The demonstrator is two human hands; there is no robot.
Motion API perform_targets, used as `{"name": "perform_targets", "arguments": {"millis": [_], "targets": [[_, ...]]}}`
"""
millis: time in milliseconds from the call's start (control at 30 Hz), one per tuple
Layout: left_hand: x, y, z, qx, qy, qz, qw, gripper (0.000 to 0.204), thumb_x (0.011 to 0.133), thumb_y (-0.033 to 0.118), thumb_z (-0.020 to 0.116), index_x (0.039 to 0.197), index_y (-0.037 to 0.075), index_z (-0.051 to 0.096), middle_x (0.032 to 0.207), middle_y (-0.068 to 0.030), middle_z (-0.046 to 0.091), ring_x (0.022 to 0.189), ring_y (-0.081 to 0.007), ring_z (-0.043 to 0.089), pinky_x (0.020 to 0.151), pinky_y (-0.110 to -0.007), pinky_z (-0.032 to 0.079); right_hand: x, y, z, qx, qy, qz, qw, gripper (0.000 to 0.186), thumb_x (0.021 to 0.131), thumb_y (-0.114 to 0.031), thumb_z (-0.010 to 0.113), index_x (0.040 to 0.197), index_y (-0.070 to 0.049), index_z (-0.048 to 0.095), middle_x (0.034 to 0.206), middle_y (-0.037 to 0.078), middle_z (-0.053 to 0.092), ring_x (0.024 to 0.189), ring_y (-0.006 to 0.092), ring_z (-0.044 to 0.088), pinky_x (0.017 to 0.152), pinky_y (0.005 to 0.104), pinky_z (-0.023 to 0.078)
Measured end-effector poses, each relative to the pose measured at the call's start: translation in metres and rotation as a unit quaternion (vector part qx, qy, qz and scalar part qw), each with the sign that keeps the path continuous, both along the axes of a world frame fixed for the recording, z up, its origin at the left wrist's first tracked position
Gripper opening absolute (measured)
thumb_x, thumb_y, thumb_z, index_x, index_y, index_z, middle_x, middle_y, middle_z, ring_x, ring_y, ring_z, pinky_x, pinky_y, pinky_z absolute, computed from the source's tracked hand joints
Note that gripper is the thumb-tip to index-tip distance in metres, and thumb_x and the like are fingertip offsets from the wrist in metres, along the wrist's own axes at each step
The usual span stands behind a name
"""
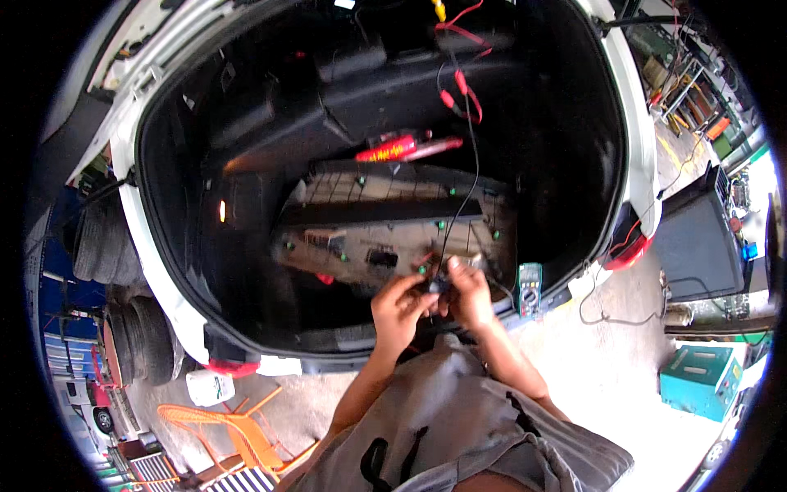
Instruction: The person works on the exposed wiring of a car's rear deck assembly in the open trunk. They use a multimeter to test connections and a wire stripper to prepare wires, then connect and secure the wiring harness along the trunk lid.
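Note:
My left hand [397, 312] and my right hand [470, 297] meet over the rear edge of an open car boot. Their fingers pinch together at a black cable [473, 184] and a small dark piece [438, 284] on it; its exact kind is too small to tell. From there the cable runs up toward red-booted clips [461, 84] and red wire deeper in the boot. Beneath and beyond my hands lies a trim panel [361, 234], its back side up with several green clips. To the right of my right hand, a teal multimeter [529, 289] rests on the boot sill.
A red packet [392, 149] lies beyond the panel. Tyres [152, 338], a white bucket [210, 388] and an orange chair [234, 426] stand to the left. On the right are a teal box [702, 380], a dark grey cabinet [697, 234] and a loose cable on the floor.

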State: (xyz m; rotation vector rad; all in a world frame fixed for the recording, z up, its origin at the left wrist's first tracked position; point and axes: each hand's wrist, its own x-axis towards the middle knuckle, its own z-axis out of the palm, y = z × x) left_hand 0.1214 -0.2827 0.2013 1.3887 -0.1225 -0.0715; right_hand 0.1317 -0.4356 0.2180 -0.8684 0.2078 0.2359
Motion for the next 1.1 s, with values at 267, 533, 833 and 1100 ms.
{"name": "perform_targets", "arguments": {"millis": [267, 533, 833, 1100], "targets": [[-0.024, 0.011, 0.08, 0.021, -0.13, -0.053, 0.99, 0.032, 0.087, -0.005, 0.07, 0.119, -0.005, 0.065, 0.089, -0.009, 0.066, 0.072, -0.0107, 0.065, 0.059, -0.023, 0.053, -0.04, 0.004, 0.043, 0.025, -0.075, -0.028, 0.997, 0.02, 0.1, -0.016, 0.059, 0.092, 0.002, 0.06, 0.075, 0.01, 0.066, 0.057, 0.0132, 0.063, 0.046, 0.0225, 0.048], [-0.031, 0.013, 0.091, 0.066, -0.218, -0.01, 0.974, 0.024, 0.086, -0.005, 0.071, 0.11, -0.006, 0.067, 0.084, -0.0069, 0.063, 0.071, -0.0097, 0.063, 0.059, -0.021, 0.049, -0.055, 0.019, 0.051, 0.006, -0.089, -0.086, 0.992, 0.017, 0.098, -0.012, 0.062, 0.093, 0.004, 0.061, 0.076, 0.009, 0.066, 0.057, 0.0131, 0.063, 0.044, 0.0237, 0.048], [-0.023, 0.023, 0.072, 0.063, -0.217, 0.151, 0.962, 0.016, 0.096, 0.01, 0.061, 0.095, -0.004, 0.067, 0.101, -0.0129, 0.065, 0.09, -0.0212, 0.062, 0.082, -0.032, 0.049, -0.063, 0.036, 0.045, -0.198, -0.193, -0.204, 0.939, 0.008, 0.095, -0.003, 0.064, 0.095, 0.004, 0.059, 0.083, 0.009, 0.067, 0.063, 0.0108, 0.06, 0.057, 0.0243, 0.051], [-0.006, 0.021, 0.08, -0.013, -0.285, 0.137, 0.949, 0.066, 0.105, 0.047, 0.025, 0.131, -0.007, 0.053, 0.134, -0.0221, 0.056, 0.125, -0.0329, 0.052, 0.109, -0.043, 0.036, -0.061, 0.056, 0.049, -0.31, -0.279, -0.232, 0.879, 0.012, 0.084, 0.005, 0.068, 0.093, 0.003, 0.061, 0.095, 0.016, 0.069, 0.085, 0.0205, 0.068, 0.075, 0.032, 0.053]]}}
